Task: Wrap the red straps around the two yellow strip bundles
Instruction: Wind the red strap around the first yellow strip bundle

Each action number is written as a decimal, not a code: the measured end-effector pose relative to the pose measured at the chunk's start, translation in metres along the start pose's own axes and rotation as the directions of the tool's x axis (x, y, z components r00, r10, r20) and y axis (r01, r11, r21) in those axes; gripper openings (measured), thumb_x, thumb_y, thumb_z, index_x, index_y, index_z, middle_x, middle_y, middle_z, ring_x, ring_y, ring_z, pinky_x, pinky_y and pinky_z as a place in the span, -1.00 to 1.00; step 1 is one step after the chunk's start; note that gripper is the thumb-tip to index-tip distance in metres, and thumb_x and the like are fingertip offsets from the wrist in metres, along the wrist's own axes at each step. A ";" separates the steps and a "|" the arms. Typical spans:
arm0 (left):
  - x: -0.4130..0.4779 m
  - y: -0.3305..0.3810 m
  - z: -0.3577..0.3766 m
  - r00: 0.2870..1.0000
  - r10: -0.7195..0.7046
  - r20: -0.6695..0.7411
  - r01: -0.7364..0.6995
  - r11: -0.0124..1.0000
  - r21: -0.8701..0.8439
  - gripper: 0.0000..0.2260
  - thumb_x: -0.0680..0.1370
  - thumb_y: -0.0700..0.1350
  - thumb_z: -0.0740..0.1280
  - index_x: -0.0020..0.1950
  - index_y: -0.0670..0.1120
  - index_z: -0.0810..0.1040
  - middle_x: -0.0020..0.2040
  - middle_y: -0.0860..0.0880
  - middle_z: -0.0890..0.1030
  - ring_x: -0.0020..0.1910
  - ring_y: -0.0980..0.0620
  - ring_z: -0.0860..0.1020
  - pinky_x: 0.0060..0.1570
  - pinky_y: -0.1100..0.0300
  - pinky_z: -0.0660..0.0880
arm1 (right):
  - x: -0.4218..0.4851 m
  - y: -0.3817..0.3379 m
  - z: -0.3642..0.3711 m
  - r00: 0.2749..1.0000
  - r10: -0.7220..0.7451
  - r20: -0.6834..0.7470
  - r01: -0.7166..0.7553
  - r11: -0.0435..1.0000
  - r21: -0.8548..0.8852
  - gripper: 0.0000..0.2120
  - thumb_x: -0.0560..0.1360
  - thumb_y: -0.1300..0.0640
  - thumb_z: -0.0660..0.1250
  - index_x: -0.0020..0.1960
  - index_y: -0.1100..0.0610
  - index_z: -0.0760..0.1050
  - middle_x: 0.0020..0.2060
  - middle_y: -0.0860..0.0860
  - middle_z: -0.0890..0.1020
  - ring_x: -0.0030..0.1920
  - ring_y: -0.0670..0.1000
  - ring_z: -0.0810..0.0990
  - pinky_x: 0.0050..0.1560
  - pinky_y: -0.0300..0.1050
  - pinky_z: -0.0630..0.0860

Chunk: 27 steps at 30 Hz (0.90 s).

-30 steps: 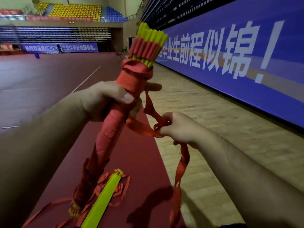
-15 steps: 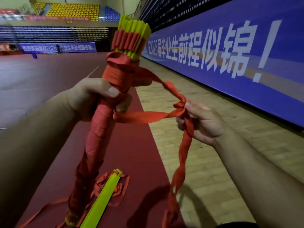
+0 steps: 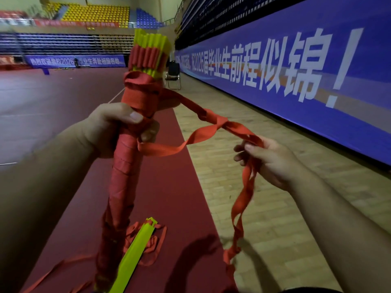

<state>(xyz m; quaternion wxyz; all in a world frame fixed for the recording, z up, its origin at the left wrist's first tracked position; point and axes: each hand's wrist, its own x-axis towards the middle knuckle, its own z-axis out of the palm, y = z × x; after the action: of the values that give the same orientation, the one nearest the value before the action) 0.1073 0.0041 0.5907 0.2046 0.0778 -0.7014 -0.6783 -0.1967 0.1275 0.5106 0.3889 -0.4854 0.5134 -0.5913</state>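
Yellow strip bundle (image 3: 127, 166), mostly strap-wrapped, upright in left hand (image 3: 114, 127), fingers curled round it. Right hand (image 3: 268, 159) pinches loose red strap (image 3: 211, 127), loosely knotted between hands, tail hanging floorward. Second bundle (image 3: 135, 250) lies on red mat (image 3: 179, 197); near end cut off by frame.

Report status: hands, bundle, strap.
Left hand grips wrapped bundle upright. Right hand pinches red strap, strands crossed mid-span. Second yellow bundle on floor, unwrapped.
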 end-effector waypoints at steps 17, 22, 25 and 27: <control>0.024 0.003 0.009 0.972 0.124 0.198 -0.080 0.973 -0.217 -0.38 0.31 -0.03 0.48 0.34 -0.13 0.44 -0.38 -0.07 0.45 -0.44 -0.02 0.43 -0.36 0.21 0.44 | 0.011 0.028 0.039 0.883 0.180 0.433 -0.153 0.983 -0.097 -0.27 0.36 -0.36 0.43 0.39 0.02 0.48 0.18 0.03 0.61 0.18 0.04 0.55 0.16 -0.05 0.49; 0.021 0.016 0.014 0.987 -0.028 0.159 0.026 0.999 0.019 -0.45 0.20 0.01 0.54 0.07 -0.21 0.48 -0.42 -0.08 0.47 -0.46 -0.03 0.45 -0.35 0.21 0.43 | 0.014 0.009 0.080 0.938 -0.023 0.346 -0.020 0.993 0.120 -0.28 0.32 -0.37 0.38 0.26 0.14 0.53 -0.08 -0.01 0.69 -0.01 0.04 0.65 0.10 -0.01 0.56; 0.013 0.022 0.008 0.995 -0.060 0.077 0.056 0.997 0.062 -0.21 0.16 0.01 0.57 0.24 -0.31 0.34 -0.43 -0.10 0.48 -0.47 -0.04 0.46 -0.36 0.19 0.48 | 0.012 0.003 0.097 0.968 -0.079 0.239 0.023 0.974 0.227 -0.77 0.44 0.13 0.45 0.03 0.22 0.52 -0.21 0.04 0.64 -0.30 -0.10 0.63 -0.27 -0.26 0.56; 0.006 0.022 0.001 0.997 -0.058 0.048 0.055 0.997 0.045 -0.14 0.16 0.01 0.56 0.33 -0.33 0.34 -0.42 -0.10 0.46 -0.48 -0.03 0.42 -0.38 0.18 0.47 | 0.013 -0.002 0.094 0.991 -0.066 0.113 0.010 0.900 0.435 -0.78 0.47 0.32 0.42 0.08 0.20 0.48 -0.26 0.07 0.62 -0.36 -0.08 0.60 -0.35 -0.24 0.53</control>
<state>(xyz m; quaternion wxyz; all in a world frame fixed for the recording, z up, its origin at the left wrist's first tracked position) 0.1046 0.0044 0.6131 0.1662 0.0852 -0.7185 -0.6700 -0.1081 0.0938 0.5149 0.5066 -0.4328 0.3342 -0.6666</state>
